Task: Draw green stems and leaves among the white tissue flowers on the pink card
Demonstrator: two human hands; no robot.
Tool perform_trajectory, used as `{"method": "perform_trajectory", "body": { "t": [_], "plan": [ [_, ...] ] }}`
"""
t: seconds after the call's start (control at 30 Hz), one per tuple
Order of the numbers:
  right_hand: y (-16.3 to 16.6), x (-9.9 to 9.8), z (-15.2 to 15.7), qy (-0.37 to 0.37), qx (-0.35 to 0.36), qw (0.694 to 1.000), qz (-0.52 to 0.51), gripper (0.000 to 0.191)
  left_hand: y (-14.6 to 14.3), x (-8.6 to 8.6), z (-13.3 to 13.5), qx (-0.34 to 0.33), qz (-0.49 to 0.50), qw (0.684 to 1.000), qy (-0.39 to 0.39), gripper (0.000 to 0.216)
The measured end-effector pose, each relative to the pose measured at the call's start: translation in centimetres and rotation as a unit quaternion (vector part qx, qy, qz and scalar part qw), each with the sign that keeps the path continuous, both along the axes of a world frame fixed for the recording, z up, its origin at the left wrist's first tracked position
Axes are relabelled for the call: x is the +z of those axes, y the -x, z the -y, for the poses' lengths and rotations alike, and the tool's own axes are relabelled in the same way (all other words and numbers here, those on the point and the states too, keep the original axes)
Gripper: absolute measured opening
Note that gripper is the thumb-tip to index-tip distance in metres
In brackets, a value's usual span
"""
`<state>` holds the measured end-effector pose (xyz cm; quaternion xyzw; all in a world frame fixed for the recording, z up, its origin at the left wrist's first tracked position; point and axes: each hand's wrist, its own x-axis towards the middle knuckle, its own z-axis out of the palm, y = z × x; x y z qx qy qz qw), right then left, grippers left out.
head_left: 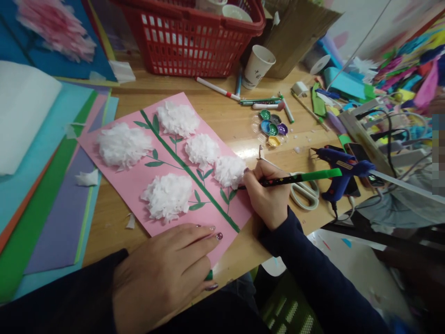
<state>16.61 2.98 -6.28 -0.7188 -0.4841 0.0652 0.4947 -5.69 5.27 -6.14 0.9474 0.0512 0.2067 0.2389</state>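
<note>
My right hand (269,190) grips a black marker with a bright green end (321,174). Its tip meets the pink paper (128,199) near the right edge, beside a painted green leaf (224,195). My left hand (167,273) rests across the sheet's near edge with fingers stretched out. Between its thumb and forefinger a small dark green piece (209,275) pokes out, apparently a pen cap, mostly hidden. Several ruffled white paper flowers (124,144) are on the pink sheet, around a thick green stem (187,171) with thin side stalks and leaves.
Coloured sheets (55,222) are stacked at left. A red basket (191,46) and a paper cup (257,67) stand behind. Paint wells (269,127) and markers (217,88) lie beyond the paper. White-handled scissors (308,195) and a blue glue gun (339,167) lie right of my right hand.
</note>
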Motion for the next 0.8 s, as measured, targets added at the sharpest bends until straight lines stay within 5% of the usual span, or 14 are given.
{"method": "perform_trajectory", "body": {
  "t": [0.8],
  "plan": [
    [0.01,0.11,0.04,0.006,0.019,1.000,0.002,0.034,0.23,-0.60,0.35,0.000,0.005,1.000,0.020,0.026]
  ]
}}
